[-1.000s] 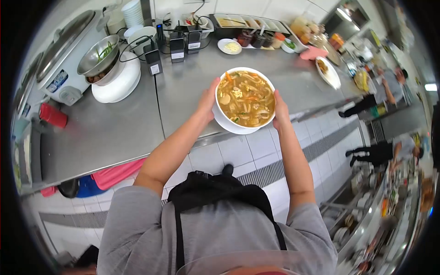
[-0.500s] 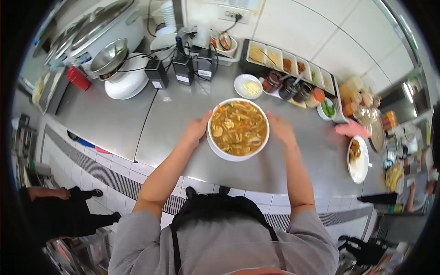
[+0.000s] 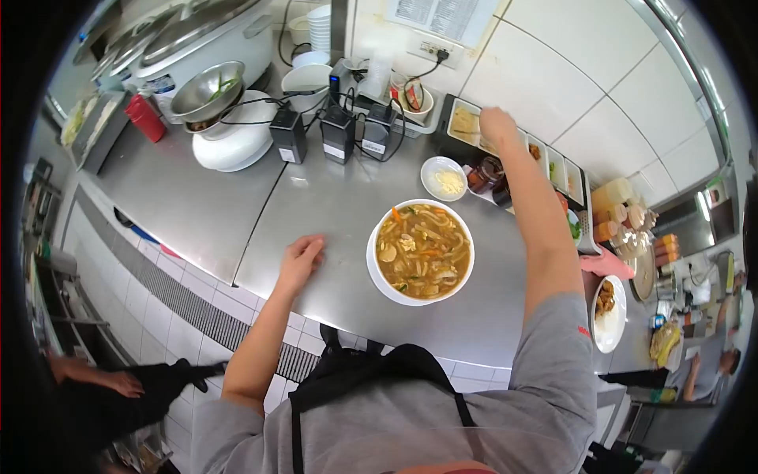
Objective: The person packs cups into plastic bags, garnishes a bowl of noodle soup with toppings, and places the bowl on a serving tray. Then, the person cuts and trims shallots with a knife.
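Observation:
A white bowl of thick noodle soup (image 3: 423, 251) with carrot and egg pieces rests on the steel counter, touched by neither hand. My left hand (image 3: 302, 262) hovers left of it near the counter's front edge, empty, with fingers loosely bent and apart. At the back, my right hand (image 3: 499, 130) is over the row of white condiment containers (image 3: 466, 120), beside one with pale yellow food. Its fingers are bent down and drawn together; the fingertips and anything in them are hidden. A small white dish of chopped garlic-like bits (image 3: 444, 178) sits between bowl and containers.
Dark sauce jars (image 3: 485, 172) stand under my right forearm. A pink-gloved hand (image 3: 606, 262) of another person is near a plate of rice and meat (image 3: 609, 314). Black battery-like boxes with cables (image 3: 338, 134) and a red bottle (image 3: 144, 118) stand left.
Both hands have left the soup bowl, which now rests alone. My right hand has moved up and forward to the condiment containers; my left has drawn back to the left. The view has shifted.

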Available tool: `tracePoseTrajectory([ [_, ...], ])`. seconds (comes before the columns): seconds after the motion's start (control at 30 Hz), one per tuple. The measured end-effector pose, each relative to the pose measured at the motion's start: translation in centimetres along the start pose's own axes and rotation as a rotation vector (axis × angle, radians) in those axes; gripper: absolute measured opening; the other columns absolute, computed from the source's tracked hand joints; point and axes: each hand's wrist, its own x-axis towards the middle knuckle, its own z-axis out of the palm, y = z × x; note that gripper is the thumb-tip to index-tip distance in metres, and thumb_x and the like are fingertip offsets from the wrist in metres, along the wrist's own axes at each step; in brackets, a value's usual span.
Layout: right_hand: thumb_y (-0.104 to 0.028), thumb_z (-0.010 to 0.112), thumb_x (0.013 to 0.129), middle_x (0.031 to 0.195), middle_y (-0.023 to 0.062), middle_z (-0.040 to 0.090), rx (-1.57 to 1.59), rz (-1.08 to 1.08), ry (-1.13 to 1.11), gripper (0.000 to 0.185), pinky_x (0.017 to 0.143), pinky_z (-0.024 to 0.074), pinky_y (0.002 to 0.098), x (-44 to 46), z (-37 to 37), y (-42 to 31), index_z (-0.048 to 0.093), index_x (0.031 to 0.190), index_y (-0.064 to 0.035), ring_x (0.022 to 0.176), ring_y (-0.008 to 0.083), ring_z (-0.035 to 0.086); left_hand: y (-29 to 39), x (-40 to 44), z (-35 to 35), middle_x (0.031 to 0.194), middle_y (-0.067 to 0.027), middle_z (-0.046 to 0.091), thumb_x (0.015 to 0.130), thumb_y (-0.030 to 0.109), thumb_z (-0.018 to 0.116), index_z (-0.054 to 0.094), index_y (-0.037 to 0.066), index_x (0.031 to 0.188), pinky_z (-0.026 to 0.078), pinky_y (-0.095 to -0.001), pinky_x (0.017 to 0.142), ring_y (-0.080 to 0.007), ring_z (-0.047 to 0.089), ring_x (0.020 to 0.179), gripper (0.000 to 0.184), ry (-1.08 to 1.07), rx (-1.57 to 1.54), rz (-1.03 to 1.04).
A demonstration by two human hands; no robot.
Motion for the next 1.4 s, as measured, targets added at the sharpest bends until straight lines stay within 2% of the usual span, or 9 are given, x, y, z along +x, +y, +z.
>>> tracePoseTrajectory([
  [0.2,-0.014,0.045,0.077,0.090,0.0193,0.061,-0.081,0.087,-0.068,0.023,0.075,0.0475,0.0401,-2.0,-2.4,-1.4,0.064,0.084,-0.0025,0.088,0.0309,0.059,-1.0,0.6,-3.6,0.071,0.0015,0.054,0.082,0.024,0.057,0.060,0.005,0.096,0.035,-0.0184,0.049,-0.0053,0.046,0.057,0.024,0.041,-0.143,0.060],
  [0.37,-0.060,0.039,0.079,0.086,0.0276,0.058,0.309,0.222,0.009,0.067,0.079,0.0399,0.0453,-0.8,-0.5,2.0,0.062,0.085,0.0031,0.086,0.0420,0.055,1.5,2.8,-11.5,0.061,0.0024,0.052,0.084,0.024,0.054,0.060,0.004,0.088,0.035,-0.0189,0.044,-0.0054,0.045,0.051,0.022,0.328,-0.033,0.286],
  [0.47,-0.053,0.045,0.080,0.075,0.0197,0.060,0.642,0.377,-0.044,0.058,0.068,0.0437,0.0330,-2.0,-10.9,-4.5,0.061,0.090,0.0017,0.069,0.0252,0.056,9.9,6.4,-20.9,0.057,-0.0022,0.053,0.084,0.028,0.053,0.057,0.002,0.092,0.037,-0.0219,0.040,-0.0068,0.047,0.047,0.028,0.720,-0.075,0.567],
  [0.53,-0.046,0.051,0.080,0.069,0.0134,0.060,0.722,0.115,0.019,0.051,0.061,0.0435,0.0313,-2.9,-16.7,-10.9,0.060,0.093,0.0021,0.062,0.0174,0.054,15.4,8.5,-25.4,0.055,-0.0069,0.056,0.079,0.035,0.057,0.054,-0.004,0.100,0.040,-0.0229,0.039,-0.0095,0.051,0.043,0.045,0.801,0.100,0.642],
  [0.6,-0.043,0.055,0.078,0.067,0.0109,0.060,0.666,-0.385,0.206,0.048,0.058,0.0429,0.0334,-2.2,-18.2,-16.6,0.059,0.096,0.0014,0.057,0.0204,0.054,19.6,10.8,-26.8,0.060,-0.0089,0.059,0.080,0.031,0.054,0.057,0.000,0.095,0.038,-0.0207,0.037,-0.0095,0.050,0.041,0.034,0.686,0.287,0.321],
  [0.7,-0.037,0.058,0.077,0.070,0.0136,0.060,0.383,-0.511,0.080,0.040,0.059,0.0436,0.0316,-1.8,-21.1,-25.2,0.060,0.096,-0.0014,0.059,0.0258,0.054,19.5,17.0,-29.2,0.057,-0.0113,0.059,0.077,0.021,0.053,0.056,-0.003,0.084,0.036,-0.0201,0.033,-0.0099,0.049,0.037,0.025,0.318,0.113,0.081],
  [1.0,-0.041,0.059,0.073,0.069,0.0179,0.060,0.278,-0.889,0.069,0.041,0.063,0.0452,0.0359,4.3,-20.3,-38.2,0.065,0.084,-0.0024,0.066,0.0291,0.059,23.7,11.1,-38.1,0.064,-0.0056,0.059,0.078,0.019,0.048,0.054,0.004,0.079,0.029,-0.0152,0.034,-0.0029,0.047,0.042,0.015,0.472,-0.031,0.424],
  [1.2,-0.046,0.061,0.068,0.082,0.0135,0.063,0.021,-0.693,-0.078,0.043,0.069,0.0477,0.0371,5.4,-17.4,-45.0,0.066,0.079,-0.0039,0.081,0.0279,0.060,19.0,1.9,-42.4,0.057,-0.0081,0.054,0.078,0.020,0.045,0.051,0.003,0.075,0.028,-0.0181,0.033,-0.0047,0.040,0.038,0.018,0.621,0.021,0.446],
  [1.4,-0.038,0.064,0.068,0.069,0.0132,0.062,0.089,-0.731,-0.051,0.036,0.062,0.0462,0.0351,6.8,-18.2,-44.0,0.066,0.077,-0.0039,0.066,0.0275,0.058,12.9,-1.5,-43.9,0.056,-0.0091,0.055,0.078,0.018,0.045,0.050,0.002,0.081,0.029,-0.0184,0.032,-0.0051,0.041,0.038,0.018,0.754,-0.043,0.290],
])
